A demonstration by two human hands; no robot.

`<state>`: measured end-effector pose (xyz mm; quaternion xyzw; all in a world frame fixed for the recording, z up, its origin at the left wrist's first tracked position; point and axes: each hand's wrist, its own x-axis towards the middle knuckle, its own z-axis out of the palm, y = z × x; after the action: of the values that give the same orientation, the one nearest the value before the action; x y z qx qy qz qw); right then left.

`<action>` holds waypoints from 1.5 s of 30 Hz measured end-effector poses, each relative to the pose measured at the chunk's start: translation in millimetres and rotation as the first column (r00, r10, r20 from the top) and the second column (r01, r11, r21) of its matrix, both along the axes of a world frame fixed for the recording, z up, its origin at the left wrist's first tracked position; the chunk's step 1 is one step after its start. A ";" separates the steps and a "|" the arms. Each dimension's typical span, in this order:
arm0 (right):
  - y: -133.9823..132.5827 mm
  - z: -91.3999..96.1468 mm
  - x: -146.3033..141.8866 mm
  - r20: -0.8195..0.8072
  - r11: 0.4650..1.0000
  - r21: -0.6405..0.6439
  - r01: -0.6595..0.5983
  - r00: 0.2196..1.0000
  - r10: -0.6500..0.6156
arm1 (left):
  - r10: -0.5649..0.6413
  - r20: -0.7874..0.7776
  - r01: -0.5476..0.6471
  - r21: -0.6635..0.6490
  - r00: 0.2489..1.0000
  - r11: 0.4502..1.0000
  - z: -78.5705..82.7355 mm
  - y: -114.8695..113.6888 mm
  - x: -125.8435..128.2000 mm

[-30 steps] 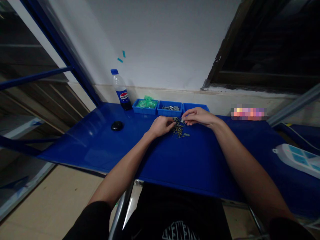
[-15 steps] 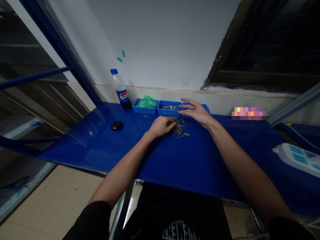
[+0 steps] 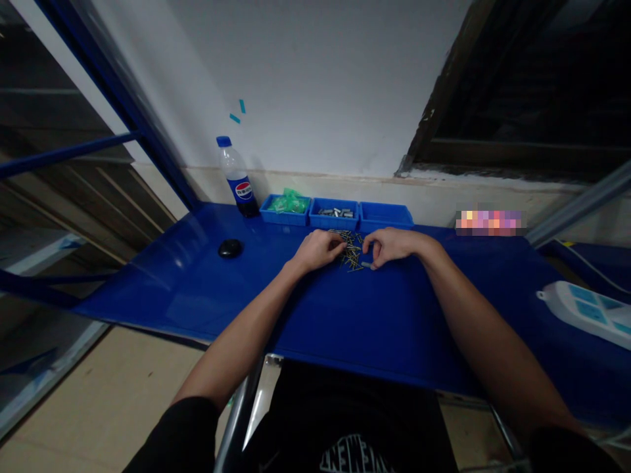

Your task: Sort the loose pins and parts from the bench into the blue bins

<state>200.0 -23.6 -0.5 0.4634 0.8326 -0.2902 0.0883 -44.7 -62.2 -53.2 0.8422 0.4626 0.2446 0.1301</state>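
A loose pile of thin brass-coloured screws [image 3: 352, 253] lies on the blue table. My left hand [image 3: 319, 251] rests against the pile's left side, fingers curled in and closed; whatever they hold is hidden. On the other side, my right hand [image 3: 392, 244] is low over the table with thumb and forefinger apart. Its thumb tip is right by a small grey metal cylinder [image 3: 366, 265], which lies at the pile's near right edge; I cannot tell if they touch. Behind the pile, a blue bin [image 3: 334, 223] holds similar grey metal pieces.
To the left of that bin stands another blue bin [image 3: 283, 219] with a green plastic bag [image 3: 290, 202]; a third blue bin [image 3: 387, 223] is on the right. A cola bottle [image 3: 240, 187], a black round object [image 3: 230, 247] and a white power strip [image 3: 591, 312] are also around.
My right hand has come down from in front of the right bin to the grey metal cylinder, its fingers now bent. My left hand has stayed at the screws.
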 end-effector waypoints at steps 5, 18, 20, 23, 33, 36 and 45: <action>3.3 -7.9 -3.1 0.003 0.999 0.002 0.034 0.999 -0.034 | -0.002 0.009 0.002 0.005 1.000 1.000 -0.1 0.2 0.3; 6.0 -14.2 -4.8 -0.057 0.997 0.076 -0.016 0.998 0.021 | -0.007 0.003 0.007 0.025 1.000 1.000 -0.9 0.2 0.5; 4.6 -11.3 -5.1 -0.036 0.995 0.098 -0.021 0.999 0.025 | -0.006 0.004 0.006 0.022 1.000 1.000 -0.5 -0.1 0.4; 3.4 -6.4 -3.7 -0.004 0.994 0.111 0.013 1.000 -0.013 | -0.003 0.007 0.002 0.013 1.000 1.000 -0.3 -0.1 0.4; 9.0 -7.6 7.5 -0.352 0.998 0.039 0.056 0.935 -0.038 | -0.003 0.001 0.003 0.027 1.000 1.000 -0.6 0.1 -0.2; 7.0 -3.0 5.4 -0.417 0.999 -0.006 0.046 0.908 -0.045 | -0.009 0.008 0.009 0.028 1.000 1.000 -0.9 0.2 -0.6; 0.4 0.5 -8.1 -0.491 0.990 -0.028 0.141 0.861 -0.136 | -0.014 0.002 0.014 0.033 1.000 0.999 -0.8 0.3 -0.6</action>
<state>191.9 -23.3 0.0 0.4334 0.7935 -0.4004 -0.1493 -45.3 -61.9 -53.9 0.8471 0.4527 0.2520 0.1184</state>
